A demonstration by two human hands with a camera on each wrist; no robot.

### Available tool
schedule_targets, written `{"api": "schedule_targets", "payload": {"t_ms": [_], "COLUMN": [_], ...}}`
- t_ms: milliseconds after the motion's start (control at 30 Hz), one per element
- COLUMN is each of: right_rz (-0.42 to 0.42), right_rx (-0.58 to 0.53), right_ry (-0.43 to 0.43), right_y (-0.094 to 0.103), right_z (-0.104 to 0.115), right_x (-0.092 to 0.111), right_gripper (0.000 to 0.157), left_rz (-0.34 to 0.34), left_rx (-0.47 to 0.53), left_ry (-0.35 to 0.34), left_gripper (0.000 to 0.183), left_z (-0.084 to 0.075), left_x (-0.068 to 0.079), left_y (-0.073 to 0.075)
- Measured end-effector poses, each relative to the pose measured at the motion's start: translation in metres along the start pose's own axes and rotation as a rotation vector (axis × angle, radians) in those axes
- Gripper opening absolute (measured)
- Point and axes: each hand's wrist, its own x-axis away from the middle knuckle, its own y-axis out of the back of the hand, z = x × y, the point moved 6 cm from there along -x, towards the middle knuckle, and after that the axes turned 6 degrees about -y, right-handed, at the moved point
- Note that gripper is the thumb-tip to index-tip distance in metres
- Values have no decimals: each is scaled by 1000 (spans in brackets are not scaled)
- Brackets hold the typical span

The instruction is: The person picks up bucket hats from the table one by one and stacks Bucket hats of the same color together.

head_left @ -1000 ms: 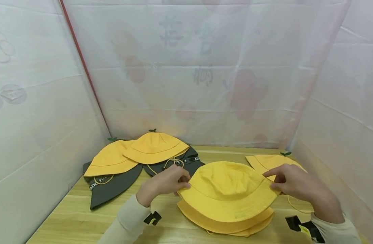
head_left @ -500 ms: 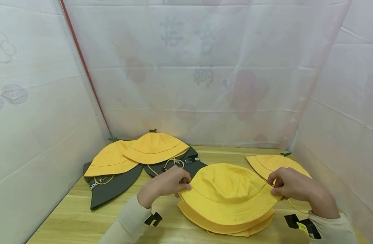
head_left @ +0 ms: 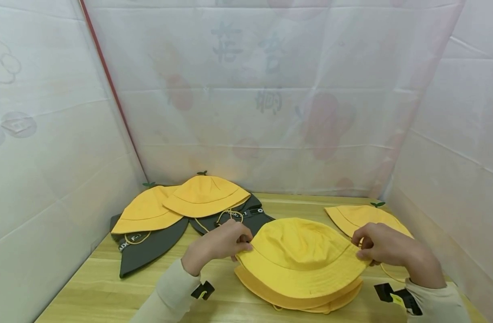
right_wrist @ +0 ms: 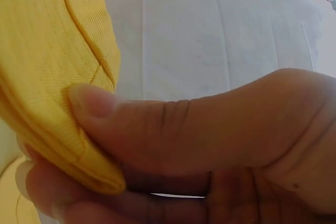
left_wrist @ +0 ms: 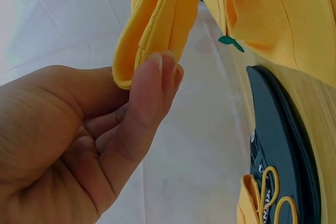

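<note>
A bright yellow bucket hat (head_left: 303,255) is held up, folded flat, in front of me. My left hand (head_left: 220,242) pinches the left end of its brim, and my right hand (head_left: 391,249) pinches the right end. Close up in the left wrist view, thumb and fingers grip the doubled brim edge (left_wrist: 152,30). The right wrist view has the thumb (right_wrist: 100,106) pressed on the stitched brim, with fingers beneath. Under the held hat, more orange-yellow brim (head_left: 335,304) shows just above the table, mostly covered.
Two yellow hats with green sprouts (head_left: 206,195) (head_left: 149,208) lie over dark caps (head_left: 153,253) at the back left. Another sprout-topped yellow hat (head_left: 365,215) lies behind my right hand. White sheet walls (head_left: 246,112) enclose the wooden table (head_left: 101,287).
The held hat has come down slightly. My right hand has moved a little lower with it, its index finger now more bent at the brim. The left hand has hardly moved.
</note>
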Motion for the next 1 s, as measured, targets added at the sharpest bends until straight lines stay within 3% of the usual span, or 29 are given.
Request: {"api": "schedule_targets", "payload": {"t_ms": [1000], "right_rz": [17], "right_rx": [-8], "right_ry": [1], "right_y": [-4], "right_z": [0], "right_x": [-7], "right_gripper": [32], "left_rz": [-3], "left_rx": [-57], "left_ry": [4], "left_gripper": [11], "left_z": [1], "left_x": [1], "left_y": [-2]}}
